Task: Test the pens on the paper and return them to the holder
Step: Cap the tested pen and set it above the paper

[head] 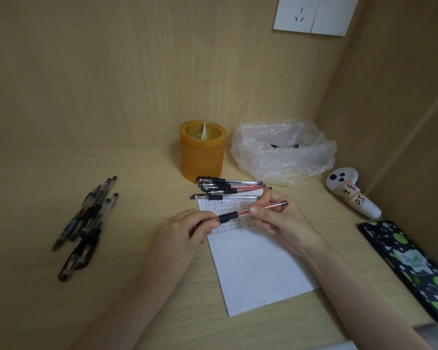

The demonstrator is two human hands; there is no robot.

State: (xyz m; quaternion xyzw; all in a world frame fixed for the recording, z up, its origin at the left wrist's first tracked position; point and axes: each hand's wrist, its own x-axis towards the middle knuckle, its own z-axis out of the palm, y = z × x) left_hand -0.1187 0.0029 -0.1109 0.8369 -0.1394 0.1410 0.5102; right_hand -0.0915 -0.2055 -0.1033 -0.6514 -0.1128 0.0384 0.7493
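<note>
Pale wood covers the desk [137, 173] and the walls round it. Both hands hold one red pen [240, 213] just above the top part of the white paper [258, 269]. The paper lies in the middle of the desk and reaches toward the front edge.

The left hand [185, 231] has its fingers curled round the end of the pen beside the black grip. The right hand [278, 218] pinches the clear barrel between thumb and fingers, and the back end of the pen sticks out past them. The pen lies almost flat, a little higher on the right.

Small rows of red and black marks fill the top of the paper. A bunch of pens [228, 188] lies across the paper's far edge, just in front of the orange holder [201, 150]. The holder stands upright near the back edge. A heap of dark pens [86, 223] lies well apart, toward the left edge.

A crinkly plastic bag [283, 152] sits to the right of the holder. A white controller [349, 193] and a spotted phone [410, 269] lie along the right edge.
</note>
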